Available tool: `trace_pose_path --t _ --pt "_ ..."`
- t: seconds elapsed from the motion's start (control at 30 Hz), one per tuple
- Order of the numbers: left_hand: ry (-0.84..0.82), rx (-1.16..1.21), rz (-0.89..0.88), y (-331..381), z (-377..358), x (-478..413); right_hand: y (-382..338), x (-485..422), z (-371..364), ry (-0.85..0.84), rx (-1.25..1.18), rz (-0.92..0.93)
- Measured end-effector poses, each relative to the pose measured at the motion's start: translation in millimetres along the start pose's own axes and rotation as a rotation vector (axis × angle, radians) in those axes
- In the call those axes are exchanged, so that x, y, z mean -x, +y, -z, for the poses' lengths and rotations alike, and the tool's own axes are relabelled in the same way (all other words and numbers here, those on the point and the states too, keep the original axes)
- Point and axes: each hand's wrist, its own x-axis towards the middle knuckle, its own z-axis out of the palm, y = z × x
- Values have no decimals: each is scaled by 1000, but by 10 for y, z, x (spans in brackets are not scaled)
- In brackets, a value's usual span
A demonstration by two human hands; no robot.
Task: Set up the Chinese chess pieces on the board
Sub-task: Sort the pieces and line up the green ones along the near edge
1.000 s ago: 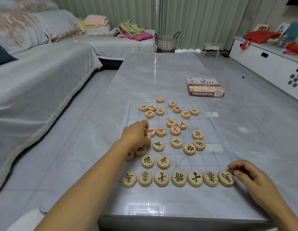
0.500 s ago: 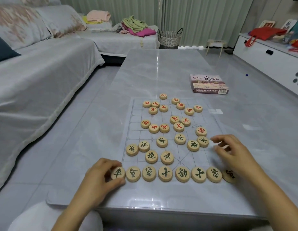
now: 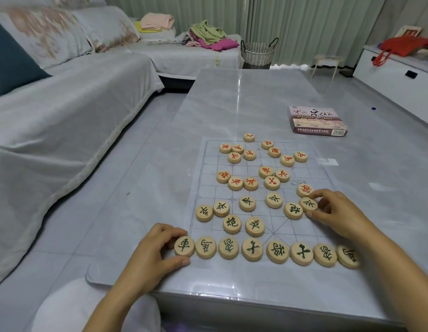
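Observation:
A clear chess board sheet [image 3: 208, 168] lies on the grey table. Several round wooden pieces with green characters form a row [image 3: 252, 249] along its near edge. My left hand [image 3: 155, 255] pinches the leftmost piece of that row, a green chariot [image 3: 184, 246], between thumb and fingers. My right hand [image 3: 335, 213] pinches a green soldier piece [image 3: 308, 203] at the board's right side, beside a green cannon piece [image 3: 293, 210]. Other green pieces lie loose in the middle [image 3: 232, 223]. Red-lettered pieces [image 3: 250, 155] are scattered over the far half.
The chess set's box [image 3: 317, 121] lies on the table at the far right. A grey sofa [image 3: 52, 111] runs along the left. The table's near edge [image 3: 256, 300] is just below the piece row. A white cabinet [image 3: 400, 77] stands at the right.
My left hand left the board's middle and set the green chariot at the left end of the near row. My right hand moved from the row's right end up to the soldier piece.

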Motion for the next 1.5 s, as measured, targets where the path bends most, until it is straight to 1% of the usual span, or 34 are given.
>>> trace_pose_path --t 0.17,0.27,0.33,0.37,0.47,0.53,0.67,0.83,1.03,1.1,1.2,1.23,1.3,1.4,1.5 --pt "43 -11 -9 14 -22 2 -5 13 12 -4 -18 2" --pt "63 5 -6 31 -31 12 -113 35 11 72 -3 -14" --pt "65 11 -4 34 -29 17 -266 64 -17 135 -3 51" --pt "62 11 -2 33 -25 20 -364 85 -47 130 -15 104" --pt "56 11 -5 24 -19 28 -667 147 -200 42 -23 278" --pt "58 4 -11 16 -23 32 -835 159 -311 5 -21 355" --pt "74 -7 -14 7 -31 37 -1046 103 -429 -33 -12 391" --pt "75 -17 -18 -1 -28 46 -1200 -8 -530 -77 102 423" --pt "81 -3 -15 16 -29 58 -1470 -59 -707 -231 238 547" --pt "87 10 -13 15 -26 66 -1496 -88 -717 -202 164 521" --pt "90 18 -9 17 -26 72 -1392 -192 -566 -70 -150 358" --pt "90 17 -9 16 -28 72 -1315 -223 -494 -30 -218 310" --pt "92 19 -13 8 -29 69 -1133 -253 -376 8 -220 261" --pt "93 12 -18 -8 -23 64 -870 -222 -292 2 -144 235" --pt "107 4 -24 -16 -27 61 -696 -199 -228 52 -187 179"
